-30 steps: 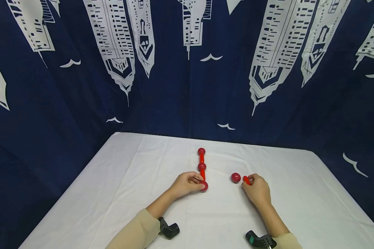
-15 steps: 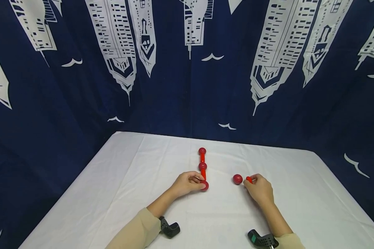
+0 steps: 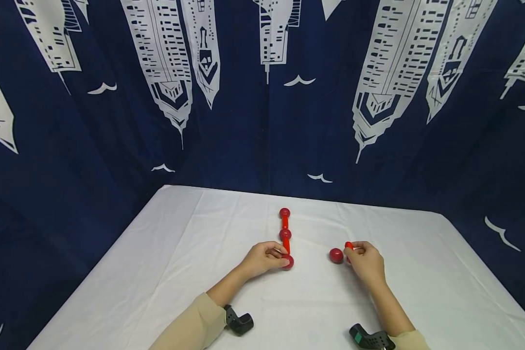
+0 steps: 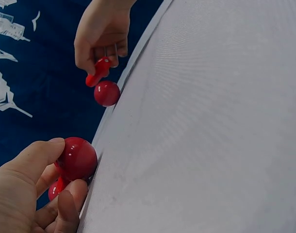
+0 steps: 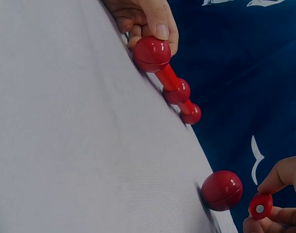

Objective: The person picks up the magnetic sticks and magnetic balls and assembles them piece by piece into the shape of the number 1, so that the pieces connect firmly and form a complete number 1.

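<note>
A straight chain of red balls and red rods lies on the white cloth, pointing away from me. My left hand pinches its nearest ball between thumb and fingers. Beyond that come a rod, a middle ball, another rod and a far ball. My right hand holds a loose red rod in its fingertips, and a silver disc shows on the rod's end. Just left of those fingertips a loose red ball sits on the cloth, apart from the chain.
White cloth covers the table, whose far edge meets a dark blue curtain printed with white buildings and birds. Black camera mounts are strapped at both wrists, close above the cloth.
In my right fingers the rod has turned from lying slantwise to standing more upright. The loose ball has shifted slightly right and towards me. The left hand keeps its grip on the near ball.
</note>
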